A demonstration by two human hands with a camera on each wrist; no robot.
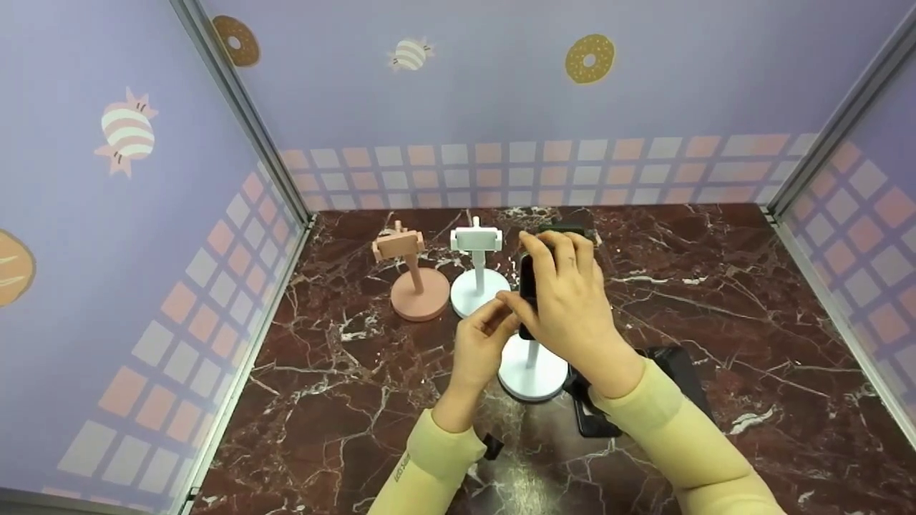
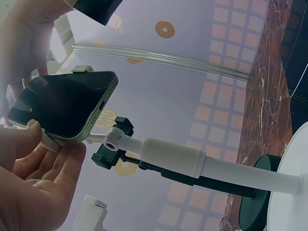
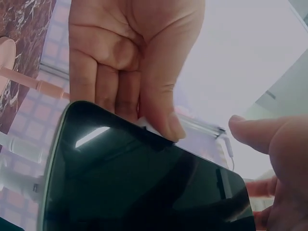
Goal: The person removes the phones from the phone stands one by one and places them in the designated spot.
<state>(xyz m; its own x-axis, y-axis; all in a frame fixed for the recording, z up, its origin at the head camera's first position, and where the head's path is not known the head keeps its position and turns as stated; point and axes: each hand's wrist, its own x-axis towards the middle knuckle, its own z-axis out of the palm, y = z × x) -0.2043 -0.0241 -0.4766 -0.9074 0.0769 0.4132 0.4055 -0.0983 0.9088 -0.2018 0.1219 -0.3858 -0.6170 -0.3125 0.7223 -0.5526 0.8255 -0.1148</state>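
A dark-screened phone (image 1: 528, 286) sits tilted in the clamp of a white phone stand (image 1: 533, 372). My left hand (image 1: 479, 350) is at the phone's left edge; in the left wrist view its thumb and fingers pinch the white clamp end (image 2: 50, 142) there. My right hand (image 1: 572, 297) reaches over the phone from the right. In the right wrist view, the right hand's fingers (image 3: 262, 188) go behind the phone's end while its thumb (image 3: 255, 134) stands off the screen. The right palm is hidden from above.
A pink phone stand (image 1: 420, 295) and another white stand (image 1: 478, 290) stand behind to the left. A dark green stand (image 2: 260, 192) is partly hidden behind my right hand. Dark flat items (image 1: 680, 375) lie under my right forearm. Patterned panels (image 1: 501, 93) enclose the marble table (image 1: 322, 400).
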